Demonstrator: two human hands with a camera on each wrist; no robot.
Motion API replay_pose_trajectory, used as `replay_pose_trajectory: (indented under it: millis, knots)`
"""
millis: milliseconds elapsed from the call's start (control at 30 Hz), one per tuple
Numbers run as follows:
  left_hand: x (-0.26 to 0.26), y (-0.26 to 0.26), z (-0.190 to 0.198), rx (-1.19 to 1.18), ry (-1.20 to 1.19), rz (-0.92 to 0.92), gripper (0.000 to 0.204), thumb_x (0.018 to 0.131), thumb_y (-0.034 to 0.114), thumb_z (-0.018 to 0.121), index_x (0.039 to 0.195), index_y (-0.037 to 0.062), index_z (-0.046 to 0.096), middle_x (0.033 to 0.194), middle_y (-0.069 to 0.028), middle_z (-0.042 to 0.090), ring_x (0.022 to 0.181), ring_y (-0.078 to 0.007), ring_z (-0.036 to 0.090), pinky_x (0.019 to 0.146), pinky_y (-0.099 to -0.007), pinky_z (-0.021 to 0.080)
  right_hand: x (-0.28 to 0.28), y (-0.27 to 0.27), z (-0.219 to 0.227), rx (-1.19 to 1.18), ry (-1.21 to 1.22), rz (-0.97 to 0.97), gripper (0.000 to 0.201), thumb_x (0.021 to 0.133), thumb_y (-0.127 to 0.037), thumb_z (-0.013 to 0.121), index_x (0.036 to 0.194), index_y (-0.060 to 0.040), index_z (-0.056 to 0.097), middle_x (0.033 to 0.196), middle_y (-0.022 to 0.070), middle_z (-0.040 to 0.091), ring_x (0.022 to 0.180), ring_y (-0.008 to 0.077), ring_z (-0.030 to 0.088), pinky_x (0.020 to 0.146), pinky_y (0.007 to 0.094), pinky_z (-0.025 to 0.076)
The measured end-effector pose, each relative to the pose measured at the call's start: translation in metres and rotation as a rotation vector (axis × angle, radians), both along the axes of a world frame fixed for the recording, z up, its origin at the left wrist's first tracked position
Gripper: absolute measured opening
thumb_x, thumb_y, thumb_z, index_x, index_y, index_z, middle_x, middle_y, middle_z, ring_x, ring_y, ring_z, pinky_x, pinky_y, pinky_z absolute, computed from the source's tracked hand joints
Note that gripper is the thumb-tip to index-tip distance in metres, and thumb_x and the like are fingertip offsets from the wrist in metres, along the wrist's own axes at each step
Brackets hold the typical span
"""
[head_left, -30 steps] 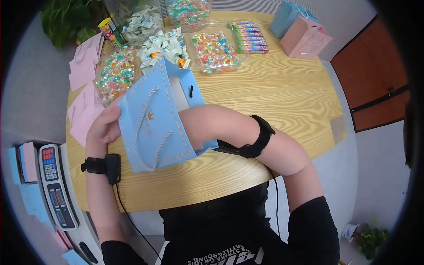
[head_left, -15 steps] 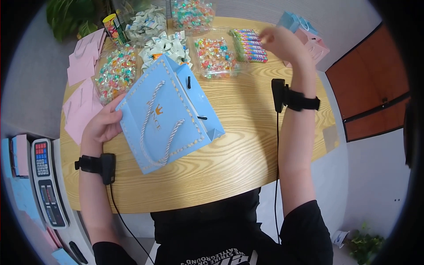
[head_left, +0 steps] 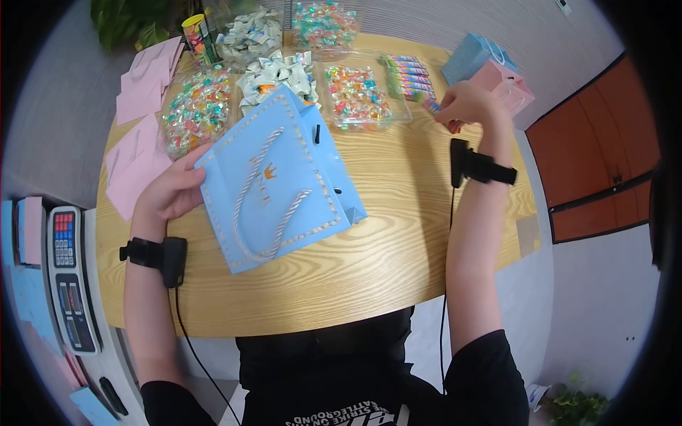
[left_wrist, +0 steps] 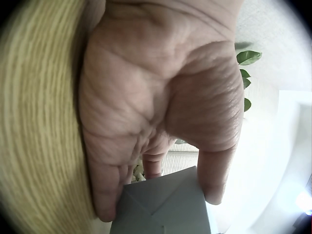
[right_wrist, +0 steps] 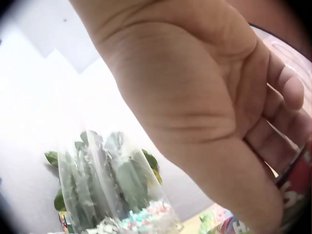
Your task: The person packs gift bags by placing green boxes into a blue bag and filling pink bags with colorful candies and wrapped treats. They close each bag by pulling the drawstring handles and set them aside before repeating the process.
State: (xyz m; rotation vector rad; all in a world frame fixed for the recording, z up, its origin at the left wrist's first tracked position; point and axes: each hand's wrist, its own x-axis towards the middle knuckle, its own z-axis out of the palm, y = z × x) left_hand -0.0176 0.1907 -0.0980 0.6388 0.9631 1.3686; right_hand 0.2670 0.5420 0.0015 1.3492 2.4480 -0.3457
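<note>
My left hand [head_left: 174,190] grips the base end of a light blue paper gift bag [head_left: 231,188], thumb on its front panel. The bag lies tilted over the table, its rope handles and gold crown print facing up. In the left wrist view, the bag's folded base [left_wrist: 163,209] sits between thumb and fingers. At the back right, my right hand [head_left: 474,106] pinches a colourful wrapped candy stick [head_left: 431,106]. The right wrist view shows its dark red wrapper [right_wrist: 301,183] by the fingers, partly cut off. Close by lies a row of similar candy sticks [head_left: 408,69].
Clear trays of wrapped candies [head_left: 195,110], [head_left: 355,96] and a pile of pale sachets [head_left: 280,74] lie behind the bag. Pink bags [head_left: 135,156] line the left edge. A blue bag [head_left: 472,57] and a pink bag [head_left: 506,85] stand back right. A scale [head_left: 69,270] sits left.
My right hand came out of the bag, reached to the candy sticks at the back right, and now draws back slightly with one. The left hand keeps its grip on the bag.
</note>
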Motion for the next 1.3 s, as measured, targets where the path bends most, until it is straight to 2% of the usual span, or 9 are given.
replay_pose_trajectory:
  millis: [100,167,233,367,400,533,600,833,1300]
  knots:
    - [0.005,0.001,0.009,-0.022,0.033,-0.023,0.075,0.079,0.026,0.070,0.136,0.0002,0.030,0.129,-0.0092,0.046,0.118,-0.0185,0.047,0.097,-0.0348,0.041,0.009,-0.029,0.034,0.091,0.267,0.083,0.027,0.070,-0.012,0.071,0.093,-0.0011,0.062,0.072,0.0071,0.064,0.064,0.0144,0.063,0.058,0.0274,0.050]
    - [0.005,0.001,0.007,-0.017,0.045,-0.018,0.074,0.079,0.027,0.070,0.136,0.0010,0.031,0.127,-0.0083,0.047,0.117,-0.0180,0.047,0.097,-0.0348,0.041,0.004,-0.077,0.053,-0.088,0.647,0.228,0.032,0.072,-0.006,0.067,0.103,-0.0024,0.058,0.071,0.0066,0.062,0.060,0.0121,0.061,0.057,0.0238,0.049]
    - [0.005,0.001,0.006,-0.016,0.066,-0.018,0.073,0.079,0.029,0.070,0.135,0.0019,0.033,0.126,-0.0074,0.048,0.116,-0.0174,0.048,0.096,-0.0348,0.042,-0.004,-0.106,0.062,-0.380,0.657,0.445,0.037,0.073,-0.004,0.066,0.108,-0.0036,0.054,0.069,0.0053,0.060,0.061,0.0109,0.061,0.056,0.0227,0.048]
    - [0.005,0.001,0.006,-0.027,0.109,-0.015,0.073,0.077,0.031,0.072,0.134,0.0041,0.035,0.124,-0.0052,0.049,0.112,-0.0153,0.050,0.094,-0.0329,0.043,-0.039,-0.147,0.043,-0.448,0.427,0.853,0.036,0.072,-0.006,0.066,0.106,-0.0025,0.054,0.070,0.0034,0.060,0.065,0.0090,0.061,0.057,0.0231,0.048]
    - [0.005,0.001,0.007,-0.024,0.124,-0.026,0.074,0.077,0.031,0.072,0.134,0.0046,0.035,0.124,-0.0046,0.050,0.111,-0.0145,0.050,0.093,-0.0323,0.043,-0.048,-0.152,0.023,-0.615,0.565,0.843,0.038,0.068,-0.012,0.067,0.103,-0.0046,0.057,0.069,0.0107,0.061,0.063,0.0215,0.060,0.057,0.0306,0.047]
    - [0.005,0.001,0.009,-0.010,0.172,-0.068,0.079,0.073,0.035,0.076,0.133,0.0043,0.036,0.122,-0.0038,0.050,0.110,-0.0131,0.050,0.092,-0.0311,0.043,-0.072,-0.165,-0.019,-0.481,0.709,0.990,0.038,0.070,-0.014,0.069,0.105,-0.0046,0.059,0.082,0.0141,0.065,0.071,0.0248,0.062,0.064,0.0321,0.049]
    - [0.007,0.002,0.011,0.020,0.216,-0.099,0.084,0.067,0.039,0.079,0.131,0.0043,0.037,0.120,-0.0029,0.051,0.109,-0.0123,0.050,0.091,-0.0300,0.044,-0.075,-0.174,-0.031,-0.798,1.102,0.906,0.036,0.072,-0.018,0.068,0.104,-0.0033,0.061,0.095,0.0169,0.064,0.082,0.0269,0.061,0.071,0.0338,0.049]
    - [0.004,0.005,0.004,0.011,0.173,-0.120,0.089,0.062,0.042,0.082,0.130,0.0042,0.038,0.119,-0.0026,0.052,0.109,-0.0126,0.051,0.090,-0.0298,0.044,-0.074,-0.168,-0.047,-0.767,0.935,1.015,0.033,0.076,-0.019,0.067,0.102,-0.0001,0.060,0.096,0.0149,0.064,0.085,0.0241,0.061,0.074,0.0330,0.048]
    - [0.003,0.003,0.003,-0.033,0.168,-0.015,0.089,0.070,0.044,0.075,0.136,0.0040,0.032,0.126,-0.0056,0.048,0.115,-0.0158,0.048,0.094,-0.0321,0.042,-0.072,-0.157,-0.048,-0.761,0.758,1.185,0.030,0.079,-0.021,0.065,0.099,0.0017,0.061,0.094,0.0113,0.065,0.085,0.0209,0.060,0.076,0.0311,0.047]
